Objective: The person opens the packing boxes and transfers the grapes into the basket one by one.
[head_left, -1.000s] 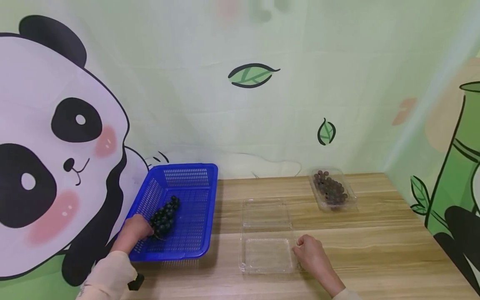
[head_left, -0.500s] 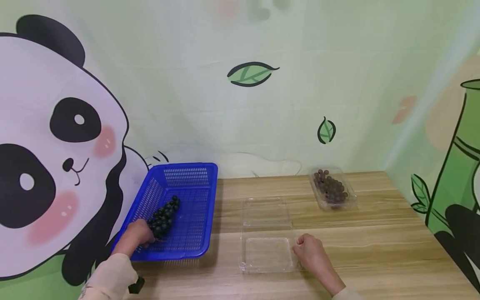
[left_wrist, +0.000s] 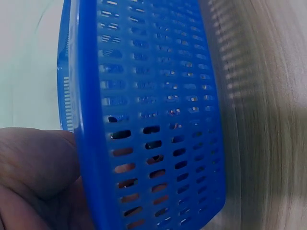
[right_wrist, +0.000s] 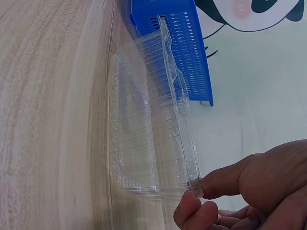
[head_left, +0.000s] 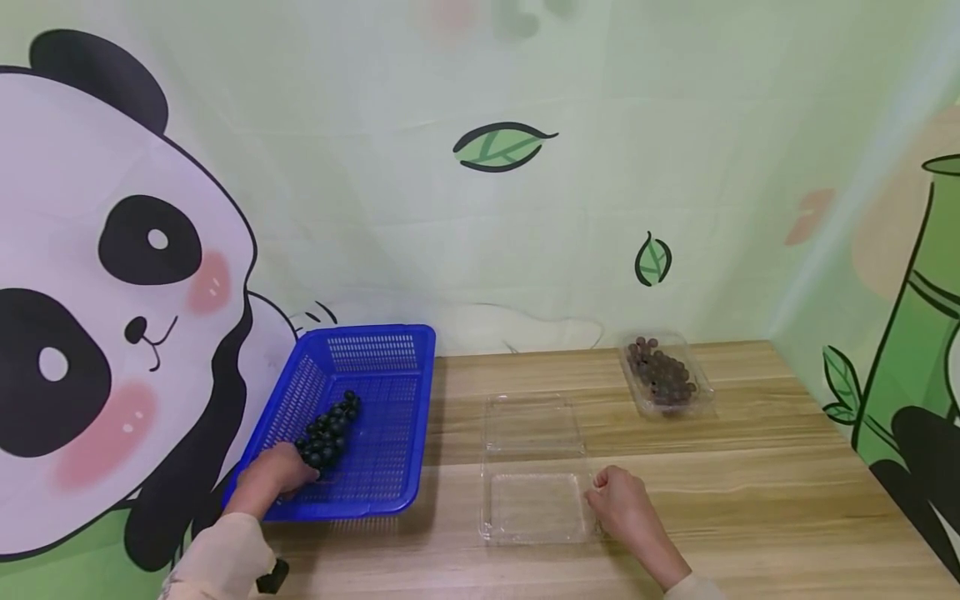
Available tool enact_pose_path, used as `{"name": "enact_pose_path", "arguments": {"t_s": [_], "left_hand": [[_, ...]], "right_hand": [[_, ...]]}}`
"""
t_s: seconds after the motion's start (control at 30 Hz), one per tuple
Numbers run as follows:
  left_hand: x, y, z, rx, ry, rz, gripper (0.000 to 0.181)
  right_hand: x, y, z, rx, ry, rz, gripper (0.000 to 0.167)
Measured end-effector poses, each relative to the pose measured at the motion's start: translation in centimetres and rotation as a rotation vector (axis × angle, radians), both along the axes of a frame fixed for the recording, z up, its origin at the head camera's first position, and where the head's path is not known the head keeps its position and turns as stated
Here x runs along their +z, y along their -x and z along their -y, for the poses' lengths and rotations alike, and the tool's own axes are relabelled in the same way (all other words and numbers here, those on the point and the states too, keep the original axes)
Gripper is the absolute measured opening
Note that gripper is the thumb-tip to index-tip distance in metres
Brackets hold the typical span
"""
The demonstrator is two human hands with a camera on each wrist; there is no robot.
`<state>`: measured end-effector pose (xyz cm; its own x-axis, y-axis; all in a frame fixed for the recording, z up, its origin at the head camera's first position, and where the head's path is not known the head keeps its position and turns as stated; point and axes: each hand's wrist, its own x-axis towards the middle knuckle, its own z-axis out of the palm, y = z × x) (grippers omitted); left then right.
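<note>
Presently, the left hand [head_left: 276, 471] reaches over the near-left rim of the blue basket [head_left: 384, 433], its fingertips at the near end of a bunch of dark grapes [head_left: 330, 433]. Whether those fingers have closed round the bunch cannot be told: the head view hides the fingertips, and the left wrist view shows them only through the slots in the basket wall. The right hand [head_left: 624, 508] holds thumb and finger narrowly together, pinching the right rim of the open clear container [head_left: 536, 508].

The bunch lies on the basket floor, toward the left wall. The container stands just right of the basket on the wooden counter [head_left: 765, 475], its two halves spread out, one nearer the person. Farther off, near the back edge, a second clear container [head_left: 703, 398] holds reddish grapes [head_left: 663, 375]. A printed backdrop [head_left: 375, 200] rises behind.

Risks, as judged: a hold on only a few end grapes could pull them from the stem, leaving the bunch's weight unsupported. Lifting low across the basket rim could catch and knock grapes loose. The container's wall looks thin; excess pinching force could bend its rim, and a sideways tug could drag it along the counter.
</note>
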<state>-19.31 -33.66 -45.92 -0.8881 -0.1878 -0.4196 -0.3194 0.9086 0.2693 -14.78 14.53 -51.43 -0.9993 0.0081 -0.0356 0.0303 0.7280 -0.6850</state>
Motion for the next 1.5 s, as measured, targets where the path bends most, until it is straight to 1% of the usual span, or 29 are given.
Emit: {"name": "enact_pose_path", "arguments": {"t_s": [0.07,0.2,0.3,0.5,0.63,0.87,0.97,1.03,1.13,1.27,1.5], "left_hand": [[-0.2,-0.1,-0.1,0.000,0.010,0.000,0.037],[-0.3,-0.3,-0.5,-0.007,0.044,-0.009,0.053],[-0.1,-0.6,-1.1,-0.002,0.055,-0.020,0.059],[0.8,-1.4,-2.1,0.012,0.024,-0.054,0.046],[1.1,-2.1,-2.6,0.001,-0.002,-0.088,0.037],[1.1,-3.2,-3.6,-0.039,-0.029,-0.161,0.031],[1.0,-3.5,-4.1,-0.045,-0.034,-0.212,0.026],[0.9,-3.7,-4.5,-0.040,-0.045,-0.244,0.030],[0.9,-4.0,-5.2,-0.038,-0.064,-0.294,0.044],[1.0,-4.4,-5.9,-0.035,-0.094,-0.344,0.043],[1.7,-5.1,-7.4,-0.051,-0.139,-0.419,0.045]], "right_hand": [[0.0,0.0,0.0,-0.001,0.000,0.000,0.012],[0.1,0.0,0.1,-0.002,-0.003,0.000,0.011],[0.2,0.0,0.1,-0.004,-0.003,0.006,0.012],[0.3,-0.1,0.1,-0.007,0.000,0.019,0.013],[0.3,-0.2,0.1,-0.007,-0.001,0.021,0.013],[0.2,-0.2,0.0,-0.007,0.003,0.025,0.013],[0.1,-0.1,0.0,-0.004,0.001,0.017,0.013],[0.1,-0.1,0.0,-0.003,-0.003,0.009,0.013],[0.1,-0.1,0.0,-0.002,-0.008,0.003,0.013],[0.1,-0.1,0.1,-0.003,-0.012,0.005,0.013],[0.1,-0.1,0.1,-0.010,-0.007,0.022,0.014]]}}
